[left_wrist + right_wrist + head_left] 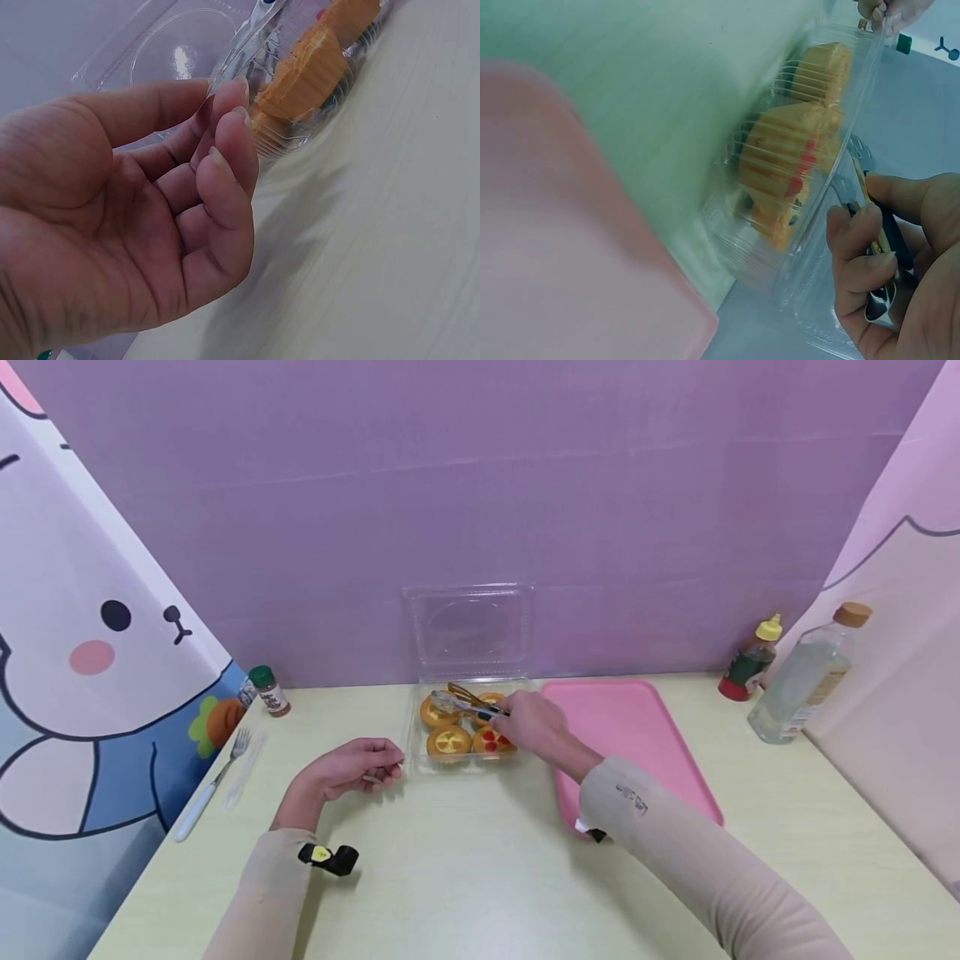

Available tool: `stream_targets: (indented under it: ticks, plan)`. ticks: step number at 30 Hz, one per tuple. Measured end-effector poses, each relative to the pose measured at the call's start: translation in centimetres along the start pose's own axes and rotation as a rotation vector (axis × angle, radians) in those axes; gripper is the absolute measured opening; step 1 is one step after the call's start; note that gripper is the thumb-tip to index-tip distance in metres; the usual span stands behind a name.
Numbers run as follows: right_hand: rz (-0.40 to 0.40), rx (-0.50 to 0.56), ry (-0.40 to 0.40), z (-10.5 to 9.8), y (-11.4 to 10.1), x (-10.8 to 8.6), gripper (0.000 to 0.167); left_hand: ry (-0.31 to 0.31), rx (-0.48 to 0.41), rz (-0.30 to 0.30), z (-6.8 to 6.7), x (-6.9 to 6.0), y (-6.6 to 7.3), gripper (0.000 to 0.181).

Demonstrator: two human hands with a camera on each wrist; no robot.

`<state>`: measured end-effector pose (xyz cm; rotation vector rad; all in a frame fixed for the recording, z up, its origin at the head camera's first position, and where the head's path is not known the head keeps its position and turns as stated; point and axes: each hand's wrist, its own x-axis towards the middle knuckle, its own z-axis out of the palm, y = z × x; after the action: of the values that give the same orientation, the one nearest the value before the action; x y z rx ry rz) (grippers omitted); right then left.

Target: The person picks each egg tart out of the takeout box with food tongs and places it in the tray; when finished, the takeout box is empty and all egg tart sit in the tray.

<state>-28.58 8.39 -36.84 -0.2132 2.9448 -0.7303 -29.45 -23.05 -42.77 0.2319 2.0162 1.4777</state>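
A clear plastic clamshell box (pixel 412 739) stands at the back of the table, its lid (pixel 472 631) raised against the wall. Inside sit several egg tarts (pixel 449 742), one topped with red pieces (pixel 491 741). My left hand (pixel 352 768) pinches the box's left front rim between thumb and fingers, as the left wrist view shows. With my right hand (pixel 536 722) I grip a pair of tongs (pixel 885 232), whose head (pixel 447 700) reaches over the back tarts. Whether the tongs touch a tart cannot be told.
To the right of the box lies a pink tray (pixel 622 718), partly under my right forearm. A sauce bottle (pixel 750 660) and a clear corked bottle (pixel 806 681) stand at the far right. On the left are a green-capped spice jar (pixel 270 691), a fork (pixel 213 783) and a wrapped clear utensil (pixel 245 770).
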Motion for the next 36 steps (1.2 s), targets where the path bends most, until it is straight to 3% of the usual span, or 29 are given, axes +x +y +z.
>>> stream_targets:
  ticks: [5, 13, 36]
  plan:
    - [0.026, 0.055, -0.006, 0.2, 0.4, -0.1, 0.041, 0.005, 0.004, -0.003, 0.1, 0.1, 0.0, 0.035]
    - [-0.009, 0.082, 0.034, 0.4, 1.0, 0.1, 0.035, 0.017, 0.001, -0.015, 0.1, 0.1, 0.1, 0.034]
    - [0.064, 0.208, 0.064, -0.1, 1.8, 0.0, 0.035, 0.013, 0.006, -0.013, 0.1, -0.1, 0.2, 0.031]
